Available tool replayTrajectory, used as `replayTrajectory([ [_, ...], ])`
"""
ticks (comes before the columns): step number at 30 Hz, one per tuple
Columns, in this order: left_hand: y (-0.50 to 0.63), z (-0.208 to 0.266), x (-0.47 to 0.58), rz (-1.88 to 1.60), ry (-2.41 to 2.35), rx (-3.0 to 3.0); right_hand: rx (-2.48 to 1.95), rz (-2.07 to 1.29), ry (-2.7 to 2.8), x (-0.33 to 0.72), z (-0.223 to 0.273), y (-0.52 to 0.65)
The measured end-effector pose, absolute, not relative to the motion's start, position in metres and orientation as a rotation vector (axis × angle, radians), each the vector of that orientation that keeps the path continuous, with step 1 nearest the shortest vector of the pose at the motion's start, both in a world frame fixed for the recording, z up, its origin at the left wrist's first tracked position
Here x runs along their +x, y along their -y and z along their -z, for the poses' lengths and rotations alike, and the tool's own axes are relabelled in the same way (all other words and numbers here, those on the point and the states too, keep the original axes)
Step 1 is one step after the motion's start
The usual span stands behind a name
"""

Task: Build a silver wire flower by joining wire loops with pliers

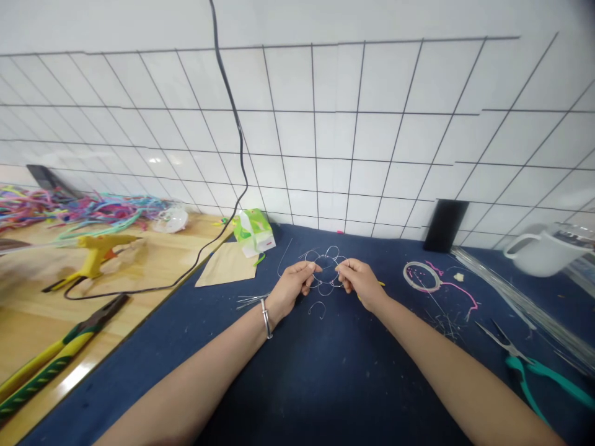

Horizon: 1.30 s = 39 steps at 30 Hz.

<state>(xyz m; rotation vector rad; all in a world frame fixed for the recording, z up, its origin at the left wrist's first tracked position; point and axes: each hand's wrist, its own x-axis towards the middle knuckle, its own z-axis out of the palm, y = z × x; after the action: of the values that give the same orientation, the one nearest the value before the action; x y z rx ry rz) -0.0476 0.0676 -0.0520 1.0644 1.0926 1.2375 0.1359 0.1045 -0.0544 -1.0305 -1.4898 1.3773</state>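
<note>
A thin wire ring with several rounded loops around it, like a flower outline [324, 293], is held between my two hands over the dark blue mat. My left hand [294, 285] pinches its left side between thumb and fingers; a silver bracelet [266, 319] circles that wrist. On the opposite side my right hand [360, 282] pinches the wire in the same way. A loose bent piece of wire [317, 305] lies on the mat just below the ring. Several straight wire pieces [253, 300] lie beside my left wrist.
Green-handled pliers [515, 356] lie open at right, near a white ring dish [422, 277] and a bundle of wires [520, 297]. A white mug [539, 253] stands behind. At left are a yellow glue gun [100, 251], yellow-green pliers [69, 347] and a tissue pack [253, 230]. A black cable [227, 87] hangs down.
</note>
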Motion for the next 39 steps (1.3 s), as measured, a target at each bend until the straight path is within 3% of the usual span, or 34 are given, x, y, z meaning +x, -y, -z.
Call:
replayTrajectory([
  [16,-0.075,0.046,-0.067,-1.107,-1.067,1.117,-1.104,-1.368,1.585,0.132,0.044,-0.1],
  [20,-0.079,0.05,-0.071,-1.21,-1.094,1.11,-1.114,-1.354,1.573,0.139,0.049,-0.109],
  [28,-0.084,0.058,-0.071,-1.37,-1.2,1.05,-1.363,-1.066,1.565,0.174,0.061,-0.154],
  [32,-0.084,0.058,-0.07,-1.455,-1.253,1.111,-1.484,-0.768,1.634,0.191,0.063,-0.168],
  [39,-0.095,0.051,-0.09,-1.762,-1.327,1.07,-1.368,-0.39,1.872,0.188,0.054,-0.166],
])
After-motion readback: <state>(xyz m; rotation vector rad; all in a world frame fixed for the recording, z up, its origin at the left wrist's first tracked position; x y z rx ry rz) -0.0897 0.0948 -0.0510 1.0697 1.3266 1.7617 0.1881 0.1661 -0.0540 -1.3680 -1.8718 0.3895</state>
